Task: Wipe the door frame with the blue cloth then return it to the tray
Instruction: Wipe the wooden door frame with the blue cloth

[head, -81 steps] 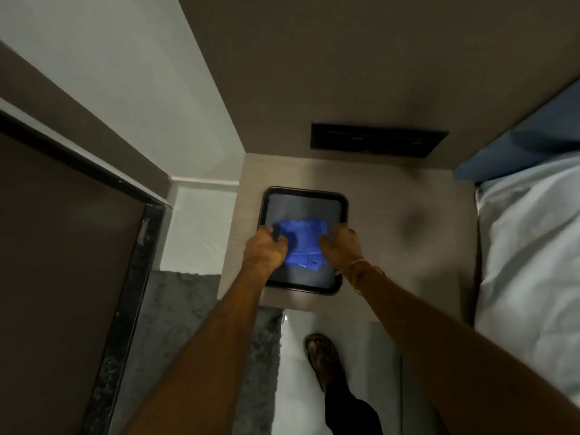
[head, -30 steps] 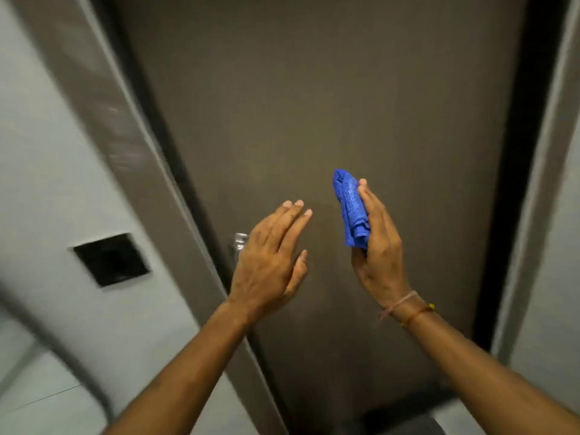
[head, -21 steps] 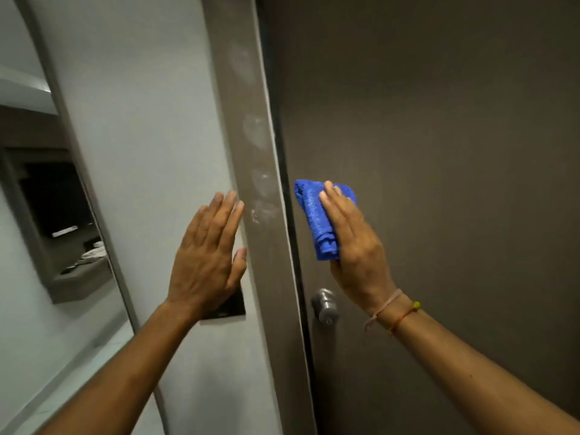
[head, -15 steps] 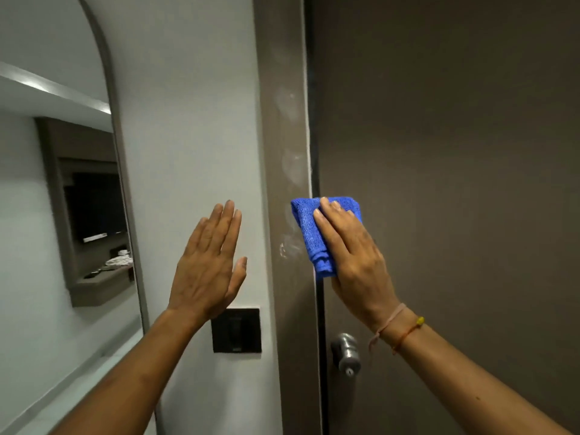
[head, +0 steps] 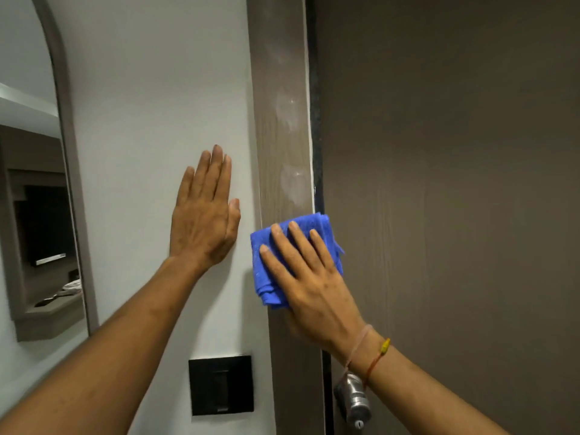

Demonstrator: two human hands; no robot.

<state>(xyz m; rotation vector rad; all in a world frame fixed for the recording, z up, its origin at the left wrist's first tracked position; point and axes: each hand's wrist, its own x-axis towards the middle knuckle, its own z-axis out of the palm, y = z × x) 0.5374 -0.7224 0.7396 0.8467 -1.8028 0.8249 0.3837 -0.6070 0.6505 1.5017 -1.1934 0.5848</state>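
Observation:
A folded blue cloth is pressed flat against the brown wooden door frame by my right hand, whose fingers are spread over it. Pale smudges mark the frame above the cloth. My left hand lies flat and open on the white wall left of the frame, holding nothing. The tray is out of view.
A dark brown shut door fills the right side, with a silver knob below my right wrist. A black wall switch sits under my left hand. An arched mirror is at the far left.
The cloth left the tray in my right hand and moved left from the door panel onto the frame. My left hand went from hovering to flat on the wall.

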